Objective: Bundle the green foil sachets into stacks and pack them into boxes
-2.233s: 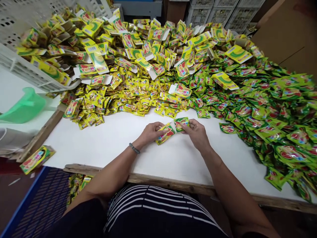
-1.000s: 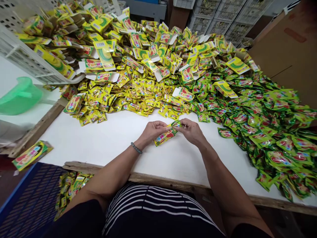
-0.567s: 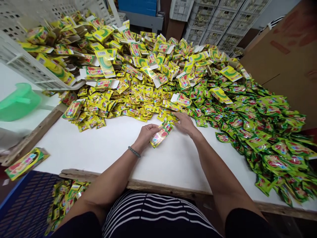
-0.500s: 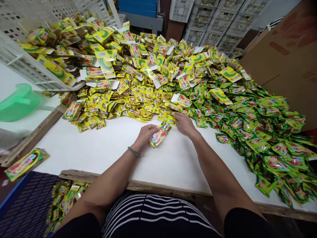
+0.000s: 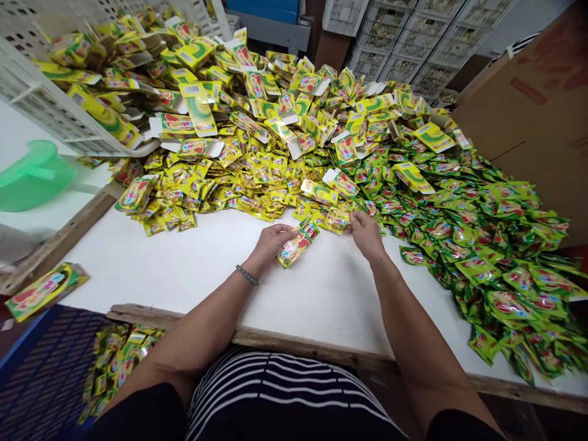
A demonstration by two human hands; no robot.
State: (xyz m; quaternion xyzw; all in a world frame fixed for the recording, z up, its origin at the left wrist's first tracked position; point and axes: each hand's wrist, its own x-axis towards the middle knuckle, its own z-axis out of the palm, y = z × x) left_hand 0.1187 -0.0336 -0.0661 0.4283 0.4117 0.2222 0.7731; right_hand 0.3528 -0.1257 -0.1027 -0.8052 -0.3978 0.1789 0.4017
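My left hand (image 5: 270, 246) is closed on a small printed carton (image 5: 297, 246) in yellow, green and red, which it holds at a slant above the white table. To its right, my right hand (image 5: 367, 236) pinches the edge of a yellow sachet (image 5: 336, 222) by the front of the heap. The sachet's right end is hidden by my fingertips. Beyond my hands lie many yellow sachets (image 5: 261, 174) and, to the right, green sachets (image 5: 468, 233). Flat and part-opened yellow cartons (image 5: 319, 191) are piled over them.
A white plastic basket (image 5: 68, 116) lies tipped at the upper left, spilling cartons. Near it are a green scoop-like container (image 5: 37, 177) and a lone carton (image 5: 46, 291). A blue crate (image 5: 41, 361) stands lower left. Cardboard (image 5: 537, 128) borders the right; white crates (image 5: 404, 43) are stacked behind.
My right hand has moved right, away from the carton, and now pinches a yellow sachet. My left hand still holds the carton in nearly the same place. The whole view has shifted slightly.
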